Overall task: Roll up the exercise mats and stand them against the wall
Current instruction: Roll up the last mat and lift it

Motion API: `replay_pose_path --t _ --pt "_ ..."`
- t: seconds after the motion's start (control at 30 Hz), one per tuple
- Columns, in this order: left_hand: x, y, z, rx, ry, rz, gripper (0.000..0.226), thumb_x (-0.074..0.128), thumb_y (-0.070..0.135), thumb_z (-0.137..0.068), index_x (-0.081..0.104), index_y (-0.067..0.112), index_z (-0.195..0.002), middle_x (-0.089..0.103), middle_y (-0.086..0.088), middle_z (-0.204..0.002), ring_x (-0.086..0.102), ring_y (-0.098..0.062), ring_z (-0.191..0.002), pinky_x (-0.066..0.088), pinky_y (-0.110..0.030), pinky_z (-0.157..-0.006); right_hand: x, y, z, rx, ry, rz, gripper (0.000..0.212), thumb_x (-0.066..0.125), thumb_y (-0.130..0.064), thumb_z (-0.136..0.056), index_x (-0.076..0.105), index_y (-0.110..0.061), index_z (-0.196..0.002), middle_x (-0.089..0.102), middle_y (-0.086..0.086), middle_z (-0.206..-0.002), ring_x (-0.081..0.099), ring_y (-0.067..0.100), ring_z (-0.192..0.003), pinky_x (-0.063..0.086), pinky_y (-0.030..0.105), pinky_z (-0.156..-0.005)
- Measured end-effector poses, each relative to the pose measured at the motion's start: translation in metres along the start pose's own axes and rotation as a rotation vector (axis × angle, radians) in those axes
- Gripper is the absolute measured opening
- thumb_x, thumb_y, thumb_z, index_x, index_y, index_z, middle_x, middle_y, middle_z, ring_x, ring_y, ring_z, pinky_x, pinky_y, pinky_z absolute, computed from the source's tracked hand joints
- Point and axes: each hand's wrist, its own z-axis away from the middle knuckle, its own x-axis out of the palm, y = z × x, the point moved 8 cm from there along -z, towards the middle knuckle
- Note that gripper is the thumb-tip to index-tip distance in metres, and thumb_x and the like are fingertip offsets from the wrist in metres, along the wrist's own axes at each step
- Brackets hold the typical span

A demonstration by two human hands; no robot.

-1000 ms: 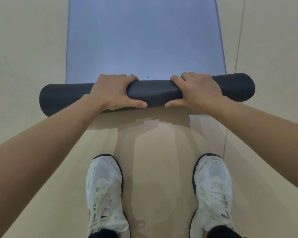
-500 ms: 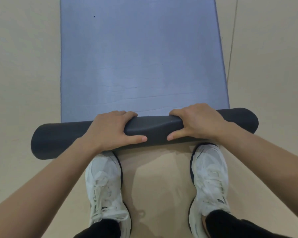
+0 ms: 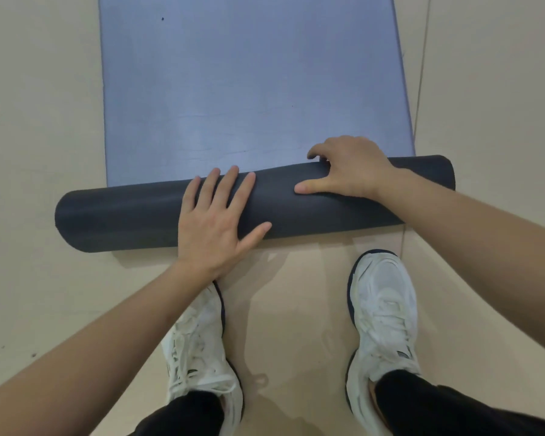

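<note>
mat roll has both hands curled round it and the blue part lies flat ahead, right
Not both. The head view shows the left hand lying flat on the mat roll, fingers straight; only the right hand curls over it. The blue part does lie flat ahead.

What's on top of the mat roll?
The left hand lies flat on the roll, fingers straight; the right hand curls over its far edge. The roll's surface beneath both palms is hidden.

One partly rolled exercise mat (image 3: 252, 89), two hands (left hand (image 3: 211, 221), right hand (image 3: 353, 171)), two white shoes (image 3: 199, 347) (image 3: 384, 309)
</note>
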Motion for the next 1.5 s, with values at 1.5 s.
replay_pose_path --t 1.5 --pt "-0.027 -0.046 -0.115 -0.054 0.004 -0.007 0.113 0.055 0.092 -0.068 0.034 0.023 -0.155 0.049 -0.009 -0.152 0.046 -0.037 -0.135 0.029 -0.056 -0.117 -0.076 -0.003 -0.022 -0.071 0.437 0.283 0.098 0.025 -0.094 -0.079 0.058 -0.019 -0.132 0.066 0.005 -0.124 0.058 0.031 -0.11 0.039 0.047 -0.102"
